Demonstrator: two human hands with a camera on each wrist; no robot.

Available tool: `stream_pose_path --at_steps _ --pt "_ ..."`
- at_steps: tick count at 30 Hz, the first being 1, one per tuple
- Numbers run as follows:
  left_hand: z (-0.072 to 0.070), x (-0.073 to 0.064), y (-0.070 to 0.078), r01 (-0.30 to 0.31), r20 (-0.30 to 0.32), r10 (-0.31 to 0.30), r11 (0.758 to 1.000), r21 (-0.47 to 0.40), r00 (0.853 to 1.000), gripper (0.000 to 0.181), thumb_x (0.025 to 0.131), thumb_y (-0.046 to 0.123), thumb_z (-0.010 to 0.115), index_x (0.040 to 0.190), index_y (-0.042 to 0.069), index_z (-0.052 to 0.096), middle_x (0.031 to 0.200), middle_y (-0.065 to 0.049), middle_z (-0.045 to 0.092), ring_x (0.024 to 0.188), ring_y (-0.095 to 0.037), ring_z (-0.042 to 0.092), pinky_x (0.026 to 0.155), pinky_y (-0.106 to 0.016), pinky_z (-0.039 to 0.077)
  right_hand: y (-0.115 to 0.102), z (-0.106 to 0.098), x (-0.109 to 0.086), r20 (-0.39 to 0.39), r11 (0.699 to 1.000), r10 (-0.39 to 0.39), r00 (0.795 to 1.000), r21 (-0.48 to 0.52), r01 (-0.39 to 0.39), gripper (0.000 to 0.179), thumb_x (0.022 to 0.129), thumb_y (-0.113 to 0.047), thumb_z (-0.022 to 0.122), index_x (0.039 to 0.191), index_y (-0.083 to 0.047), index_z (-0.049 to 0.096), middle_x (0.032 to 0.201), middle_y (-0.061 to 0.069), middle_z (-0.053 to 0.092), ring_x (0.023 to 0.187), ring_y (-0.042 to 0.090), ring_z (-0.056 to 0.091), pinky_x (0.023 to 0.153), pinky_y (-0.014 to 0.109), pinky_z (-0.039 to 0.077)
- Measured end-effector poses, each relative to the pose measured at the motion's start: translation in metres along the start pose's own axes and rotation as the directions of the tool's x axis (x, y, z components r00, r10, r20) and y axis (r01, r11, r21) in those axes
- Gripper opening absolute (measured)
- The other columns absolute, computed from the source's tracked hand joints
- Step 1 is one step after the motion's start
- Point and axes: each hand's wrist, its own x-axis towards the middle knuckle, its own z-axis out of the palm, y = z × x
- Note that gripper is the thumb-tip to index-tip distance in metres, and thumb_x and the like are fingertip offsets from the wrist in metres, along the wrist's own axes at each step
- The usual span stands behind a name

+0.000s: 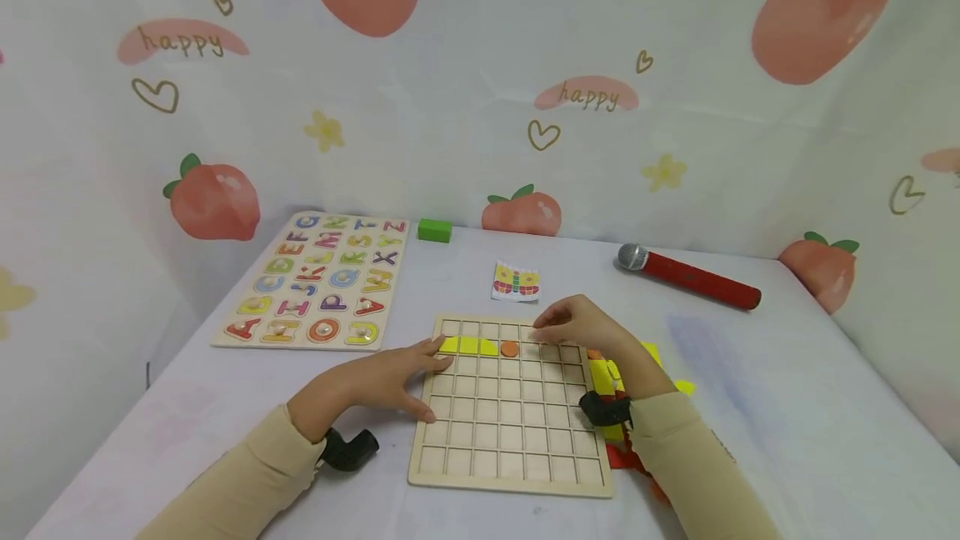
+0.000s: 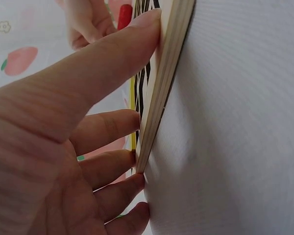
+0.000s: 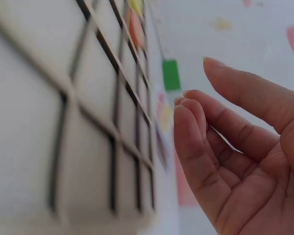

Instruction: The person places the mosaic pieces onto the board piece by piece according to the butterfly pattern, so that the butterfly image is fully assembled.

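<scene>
A wooden grid board (image 1: 510, 486) lies flat on the white table. Along its second row sit three yellow pieces (image 1: 468, 347) and an orange round piece (image 1: 510, 349) just right of them. My left hand (image 1: 386, 377) rests on the board's left edge, thumb and fingertips touching the wood (image 2: 169, 73) with the fingers fairly straight. Over the upper right of the grid hovers my right hand (image 1: 581, 327), its fingers loosely bent. The right wrist view shows nothing between the thumb and fingers (image 3: 188, 132) of that hand.
Yellow, red and orange pieces (image 1: 603, 377) lie right of the board, partly under my right forearm. Behind the board is a small butterfly picture card (image 1: 516, 282). An alphabet puzzle board (image 1: 311, 282), a green block (image 1: 434, 230) and a red microphone (image 1: 693, 280) lie farther back.
</scene>
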Motion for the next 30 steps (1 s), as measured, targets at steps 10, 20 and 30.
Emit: stream_pose_path --at_steps 10,20,30 --pt "0.0 0.001 0.0 -0.039 0.005 0.039 0.999 0.02 0.999 0.079 0.074 0.041 0.076 0.142 0.02 0.041 0.158 -0.001 0.013 0.146 -0.022 0.012 0.116 -0.044 0.021 0.034 -0.052 -0.034 -0.09 0.996 0.074 0.993 -0.048 -0.078 0.032 0.088 -0.02 0.064 0.11 0.004 0.065 0.105 0.015 0.066 0.082 0.016 0.062 0.079 0.032 0.054" --pt "-0.001 0.001 0.001 -0.038 0.001 0.038 0.999 0.004 0.999 0.079 0.073 0.042 0.075 0.141 0.018 0.042 0.158 -0.004 0.014 0.145 -0.024 0.014 0.116 -0.045 0.022 0.067 -0.07 -0.049 -0.147 0.967 0.182 0.972 -0.153 -0.204 0.035 0.084 -0.026 0.068 0.11 -0.001 0.067 0.104 0.011 0.067 0.086 0.018 0.055 0.077 0.028 0.046" --pt "-0.001 0.0 0.001 -0.031 -0.003 0.031 1.0 0.006 1.0 0.08 0.073 0.042 0.076 0.141 0.017 0.043 0.158 -0.005 0.014 0.145 -0.024 0.014 0.116 -0.045 0.022 0.078 -0.072 -0.048 -0.147 0.961 0.183 0.972 -0.18 -0.209 0.028 0.082 -0.019 0.071 0.101 0.001 0.068 0.089 0.005 0.064 0.082 0.018 0.052 0.074 0.026 0.043"
